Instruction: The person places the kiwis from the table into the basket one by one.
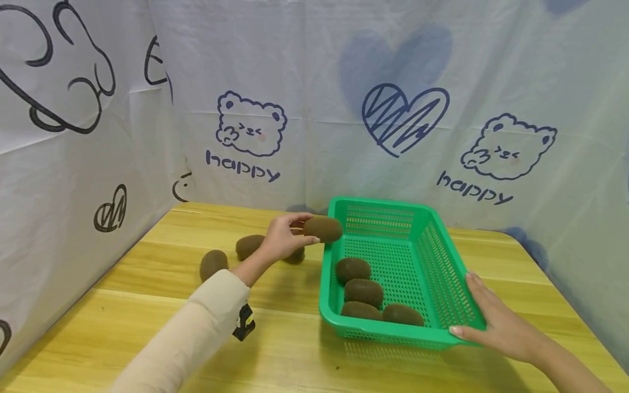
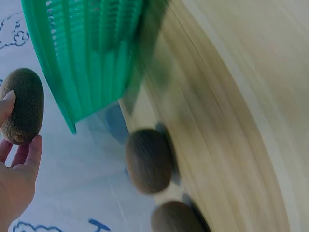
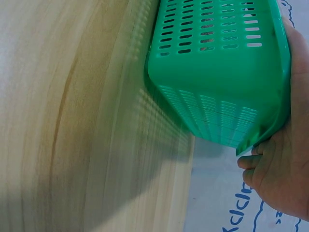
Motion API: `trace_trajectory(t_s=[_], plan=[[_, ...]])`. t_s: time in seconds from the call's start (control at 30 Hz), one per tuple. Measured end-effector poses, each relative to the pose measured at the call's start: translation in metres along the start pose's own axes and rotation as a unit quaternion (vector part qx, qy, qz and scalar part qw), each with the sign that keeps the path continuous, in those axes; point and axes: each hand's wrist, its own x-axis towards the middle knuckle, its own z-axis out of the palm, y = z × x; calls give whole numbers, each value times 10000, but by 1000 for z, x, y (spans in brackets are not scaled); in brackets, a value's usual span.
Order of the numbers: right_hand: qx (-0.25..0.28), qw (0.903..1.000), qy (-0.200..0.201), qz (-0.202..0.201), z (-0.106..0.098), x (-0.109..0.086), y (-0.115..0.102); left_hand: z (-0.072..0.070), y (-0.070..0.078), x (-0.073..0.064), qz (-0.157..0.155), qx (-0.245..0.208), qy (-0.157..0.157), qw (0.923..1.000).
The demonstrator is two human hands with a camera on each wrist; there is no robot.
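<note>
My left hand (image 1: 282, 238) pinches a brown kiwi (image 1: 323, 229) between thumb and fingers, beside the left rim of a green plastic basket (image 1: 454, 262). In the left wrist view that kiwi (image 2: 24, 106) is upright between the fingertips, apart from the basket's side (image 2: 91, 82). My right hand (image 1: 508, 327) grips the basket's rim at its near right corner, thumb along the front edge. Several kiwis (image 1: 363, 293) lie inside the basket, along its left and near sides. The right wrist view has the hand (image 3: 280, 169) against the rim, some fingers partly hidden.
Left of the basket on the wooden table (image 1: 290, 327) lie three kiwis, one at far left (image 1: 213, 265), one beside it (image 1: 249, 247), and one partly behind the left hand (image 1: 295, 255). A small black object (image 1: 244, 323) shows by the left sleeve. Printed cloth (image 1: 319, 109) hangs behind.
</note>
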Motion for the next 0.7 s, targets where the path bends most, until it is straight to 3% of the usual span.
trace_trajectory(t_s=[0.2, 0.5, 0.6, 0.7], plan=[[-54, 9999, -88, 87, 0, 0, 0, 28, 8, 9, -3, -72, 102, 9999], [-70, 9999, -71, 98, 0, 0, -1, 58, 12, 17, 277, 662, -74, 9974], [-69, 9999, -94, 111, 0, 0, -2, 63, 13, 19, 403, 1240, -253, 9911], [-61, 9999, -102, 112, 0, 0, -2, 67, 15, 20, 659, 1930, -506, 9777]])
